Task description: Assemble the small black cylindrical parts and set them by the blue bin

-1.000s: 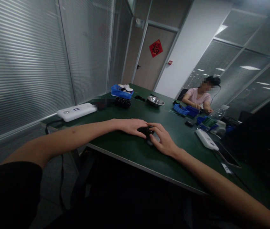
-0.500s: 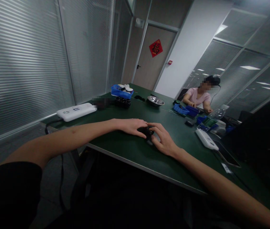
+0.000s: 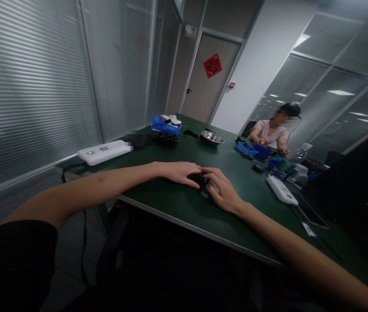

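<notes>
A small glossy black object [image 3: 200, 178] lies on the green table between my two hands. Its exact kind is too dark to make out. My left hand [image 3: 181, 172] reaches in from the left, its thumb on the near side and its fingers on the far side of the object. From the right, my right hand [image 3: 223, 190] curls its fingertips and thumb against the object's right end. Part of the object is hidden beneath the fingers.
The green table [image 3: 170, 203] carries a steel bowl [image 3: 212, 138], a blue basket [image 3: 166, 125] on black items, and white power banks [image 3: 105, 152] at both sides. Another person [image 3: 270, 132] sits across, near blue trays [image 3: 247, 149]. A clear bottle [image 3: 292, 160] stands at right.
My right thumb has shifted very slightly at the black object's end. Both arms and the object otherwise stay in place.
</notes>
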Motion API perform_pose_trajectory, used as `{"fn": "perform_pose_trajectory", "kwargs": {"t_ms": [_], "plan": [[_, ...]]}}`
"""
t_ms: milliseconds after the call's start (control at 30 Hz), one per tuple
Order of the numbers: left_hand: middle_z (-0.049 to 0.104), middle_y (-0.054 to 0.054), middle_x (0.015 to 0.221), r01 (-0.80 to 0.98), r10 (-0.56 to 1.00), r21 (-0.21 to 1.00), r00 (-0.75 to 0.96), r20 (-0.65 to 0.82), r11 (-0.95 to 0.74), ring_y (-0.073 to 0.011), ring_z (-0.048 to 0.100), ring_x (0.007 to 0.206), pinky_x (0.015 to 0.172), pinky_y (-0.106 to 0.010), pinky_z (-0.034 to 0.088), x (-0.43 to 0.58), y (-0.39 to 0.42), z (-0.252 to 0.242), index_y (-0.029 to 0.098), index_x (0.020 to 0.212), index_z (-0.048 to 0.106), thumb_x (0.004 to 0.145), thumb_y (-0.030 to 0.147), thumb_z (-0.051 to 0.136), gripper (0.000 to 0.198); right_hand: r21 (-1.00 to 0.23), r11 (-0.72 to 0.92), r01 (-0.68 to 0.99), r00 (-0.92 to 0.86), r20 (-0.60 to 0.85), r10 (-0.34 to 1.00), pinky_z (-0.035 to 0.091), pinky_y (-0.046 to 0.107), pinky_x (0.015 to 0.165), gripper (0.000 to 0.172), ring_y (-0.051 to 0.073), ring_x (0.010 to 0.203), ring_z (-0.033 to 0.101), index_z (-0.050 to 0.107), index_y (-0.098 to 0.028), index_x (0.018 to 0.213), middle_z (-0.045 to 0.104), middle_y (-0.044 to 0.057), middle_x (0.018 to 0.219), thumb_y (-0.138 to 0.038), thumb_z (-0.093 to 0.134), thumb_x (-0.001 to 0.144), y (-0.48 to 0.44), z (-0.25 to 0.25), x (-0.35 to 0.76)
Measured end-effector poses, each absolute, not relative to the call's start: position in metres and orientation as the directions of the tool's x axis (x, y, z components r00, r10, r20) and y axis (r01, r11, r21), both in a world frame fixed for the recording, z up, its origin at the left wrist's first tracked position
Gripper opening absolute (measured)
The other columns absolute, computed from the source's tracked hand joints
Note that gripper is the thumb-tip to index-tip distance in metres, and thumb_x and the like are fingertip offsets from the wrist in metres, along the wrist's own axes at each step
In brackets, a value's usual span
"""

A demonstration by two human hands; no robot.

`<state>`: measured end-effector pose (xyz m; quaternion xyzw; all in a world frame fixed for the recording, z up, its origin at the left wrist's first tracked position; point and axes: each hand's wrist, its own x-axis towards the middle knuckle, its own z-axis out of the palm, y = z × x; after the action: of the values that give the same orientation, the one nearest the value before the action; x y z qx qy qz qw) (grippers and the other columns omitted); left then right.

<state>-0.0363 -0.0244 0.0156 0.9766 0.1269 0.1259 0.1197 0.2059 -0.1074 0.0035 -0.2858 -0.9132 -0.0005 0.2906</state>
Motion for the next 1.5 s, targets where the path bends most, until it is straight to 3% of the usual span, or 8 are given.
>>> {"fn": "perform_pose_trajectory", "kwargs": {"t_ms": [367,767,1100,1500], "plan": [[0.066,-0.013,0.121,0.203,0.275,0.296,0.935,0.224,-0.933,-0.0248,0.060,0.110,0.096,-0.034,0.045,-0.0356,-0.0245,0.0151,0.015,0.121,0.063,0.096,0.054,0.060,0.046,-0.151,0.826,0.543,-0.650,0.547,0.527,0.052,0.060,0.106,0.018,0.033,0.129,0.057,0.058,-0.025,0.119,0.060,0.014,0.139,-0.027,0.056,0.102,-0.1063,0.0025,0.2044],[0.067,-0.014,0.120,0.206,0.275,0.286,0.934,0.227,-0.936,-0.0253,0.060,0.109,0.096,-0.035,0.045,-0.0367,-0.0258,0.0164,0.014,0.122,0.064,0.097,0.057,0.058,0.050,-0.165,0.838,0.520,-0.669,0.532,0.519,0.050,0.060,0.109,0.024,0.031,0.132,0.055,0.057,-0.024,0.124,0.057,0.015,0.142,-0.018,0.047,0.103,-0.1076,0.0041,0.2061],[0.065,-0.014,0.123,0.202,0.274,0.305,0.938,0.215,-0.931,-0.0262,0.060,0.113,0.098,-0.035,0.045,-0.0375,-0.0266,0.0184,0.014,0.124,0.063,0.097,0.054,0.059,0.048,-0.149,0.823,0.548,-0.650,0.543,0.531,0.051,0.059,0.107,0.017,0.033,0.130,0.057,0.058,-0.026,0.119,0.060,0.014,0.139,-0.027,0.057,0.102,-0.1068,0.0028,0.2034],[0.067,-0.015,0.123,0.187,0.264,0.303,0.935,0.237,-0.934,-0.0267,0.060,0.112,0.099,-0.037,0.045,-0.0370,-0.0243,0.0152,0.015,0.122,0.064,0.096,0.056,0.060,0.049,-0.161,0.840,0.519,-0.664,0.543,0.514,0.051,0.062,0.108,0.027,0.033,0.131,0.056,0.057,-0.025,0.126,0.058,0.015,0.142,-0.019,0.049,0.101,-0.1075,0.0036,0.2052]]}}
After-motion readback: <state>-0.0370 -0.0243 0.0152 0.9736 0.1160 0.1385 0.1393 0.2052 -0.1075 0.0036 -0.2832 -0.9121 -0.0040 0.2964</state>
